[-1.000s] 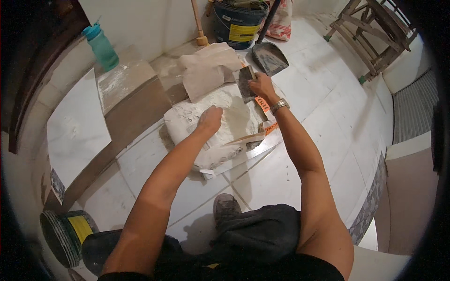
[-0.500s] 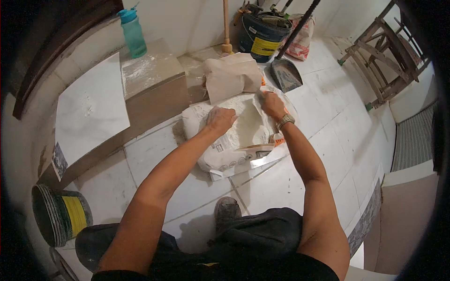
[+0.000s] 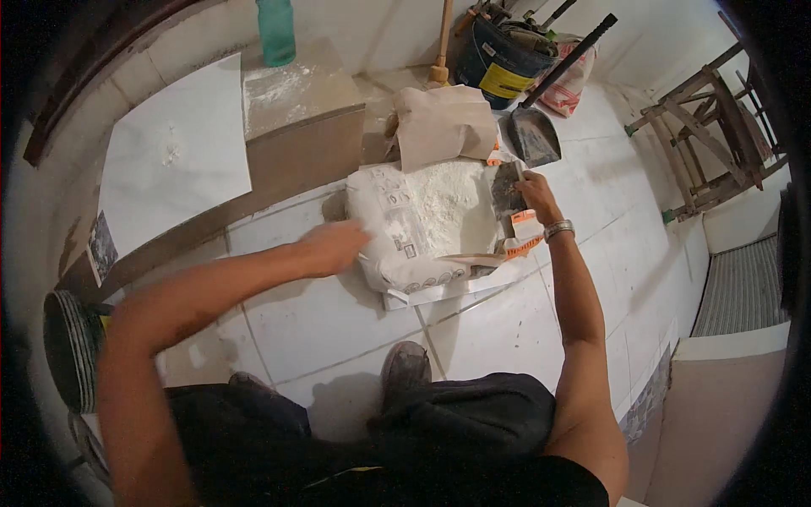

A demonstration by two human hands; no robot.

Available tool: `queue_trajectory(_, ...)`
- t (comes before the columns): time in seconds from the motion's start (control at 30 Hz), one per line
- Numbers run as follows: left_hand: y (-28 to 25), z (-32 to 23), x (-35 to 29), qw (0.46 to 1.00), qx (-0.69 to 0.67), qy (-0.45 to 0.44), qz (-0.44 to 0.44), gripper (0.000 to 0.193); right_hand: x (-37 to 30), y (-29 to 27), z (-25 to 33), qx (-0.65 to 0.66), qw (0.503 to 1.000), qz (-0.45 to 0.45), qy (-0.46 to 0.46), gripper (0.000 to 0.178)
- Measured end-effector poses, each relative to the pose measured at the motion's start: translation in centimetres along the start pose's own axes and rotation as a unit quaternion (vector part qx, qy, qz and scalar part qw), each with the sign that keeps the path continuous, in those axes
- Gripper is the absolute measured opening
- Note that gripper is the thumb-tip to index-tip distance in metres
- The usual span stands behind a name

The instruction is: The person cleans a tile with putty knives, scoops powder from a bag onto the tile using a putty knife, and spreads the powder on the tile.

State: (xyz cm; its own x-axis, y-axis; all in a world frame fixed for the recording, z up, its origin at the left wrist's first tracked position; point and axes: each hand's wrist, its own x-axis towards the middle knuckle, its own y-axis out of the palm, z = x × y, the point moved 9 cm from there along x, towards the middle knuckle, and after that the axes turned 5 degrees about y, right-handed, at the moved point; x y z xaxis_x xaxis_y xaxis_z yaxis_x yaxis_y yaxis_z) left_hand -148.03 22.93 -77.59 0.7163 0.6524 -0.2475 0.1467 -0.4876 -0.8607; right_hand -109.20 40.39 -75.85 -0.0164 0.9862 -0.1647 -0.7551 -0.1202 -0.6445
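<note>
An opened paper bag (image 3: pixel 384 203), its top cut away, lies on the tiled floor with white powder (image 3: pixel 452 207) inside. At its right edge, my right hand (image 3: pixel 538 196) is closed round a flat, dark grey trowel (image 3: pixel 508 188); the blade rests by the powder's edge and its handle is mostly hidden by my fingers. My left hand (image 3: pixel 336 247) hovers off the bag's left side, smeared by motion, so its fingers cannot be made out. A folded brown paper flap (image 3: pixel 445 127) stands up at the bag's far side.
A dustpan (image 3: pixel 534 135) and a bucket of tools (image 3: pixel 494 63) stand beyond the bag. On the step at left lie a white tile (image 3: pixel 182 160) and a teal bottle (image 3: pixel 276 34). A wooden stand (image 3: pixel 710 127) is far right, another bucket (image 3: pixel 68 351) near left.
My left hand has drawn back from over the powder to the bag's left. My right hand has shifted slightly right, and the trowel now shows in it. The view has tilted down.
</note>
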Motion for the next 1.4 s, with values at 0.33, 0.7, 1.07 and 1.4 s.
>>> queue_trajectory(0.33, 3.4, 21.6, -33.8, 0.941, -0.049, -0.287, -0.173, 0.022, 2.2, 4.3, -6.4, -0.071, 0.990, 0.021, -0.118, 0.013)
queue_trajectory(0.7, 7.2, 18.6, -36.7, 0.949, -0.083, -0.302, -0.018, 0.026, -0.1, 11.2, -2.2, -0.558, 0.711, -0.103, -0.415, 0.007)
queue_trajectory(1.07, 12.9, 13.9, -29.9, 0.957, -0.166, -0.218, 0.093, 0.029, 3.0, 10.0, -4.9, -0.263, 0.952, -0.008, -0.159, 0.011)
queue_trajectory(1.4, 11.8, 14.3, -22.8, 0.984, -0.097, -0.130, 0.080, 0.027, 2.9, 3.2, -9.0, -0.153, 0.971, 0.056, -0.173, 0.013)
